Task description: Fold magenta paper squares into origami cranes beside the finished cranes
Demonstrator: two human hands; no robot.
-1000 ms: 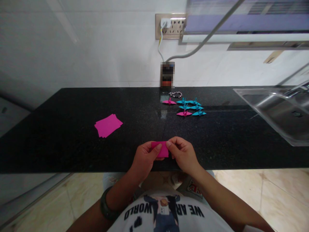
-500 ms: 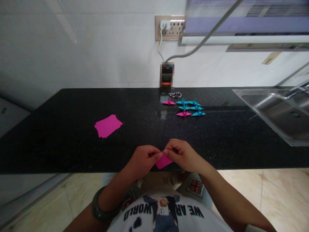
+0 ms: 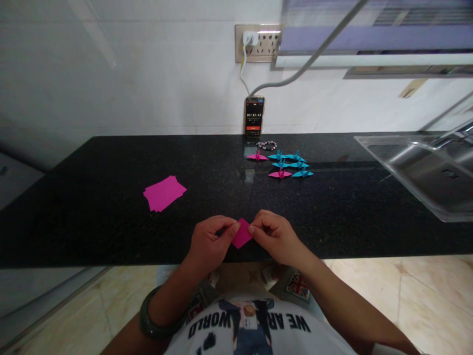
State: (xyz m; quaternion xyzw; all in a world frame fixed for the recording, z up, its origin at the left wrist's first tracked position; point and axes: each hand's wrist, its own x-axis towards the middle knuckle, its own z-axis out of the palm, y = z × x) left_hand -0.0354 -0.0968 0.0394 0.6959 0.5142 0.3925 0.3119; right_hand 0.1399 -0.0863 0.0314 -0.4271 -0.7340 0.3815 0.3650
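A small pink paper square (image 3: 242,235), turned like a diamond, is held between my two hands near the counter's front edge. My left hand (image 3: 213,240) pinches its left corner between thumb and fingers. At the opposite corner, my right hand (image 3: 275,234) grips it the same way. Farther left lies a loose stack of pink paper sheets (image 3: 165,193). Beyond my hands stand several folded paper cranes: two are pink, one of them a pink crane (image 3: 280,174) in front, and the others are blue, such as the blue crane (image 3: 302,173).
A phone (image 3: 254,116) showing a timer leans on the wall behind a beaded bracelet (image 3: 266,145). Above it are a socket panel (image 3: 257,43) and a grey cable (image 3: 314,58). A steel sink (image 3: 436,172) is set into the black counter (image 3: 111,222) at the right.
Both hands have shifted slightly left and moved apart to the paper's side corners. More of the pink square shows between them now. The cranes and stack stay in place.
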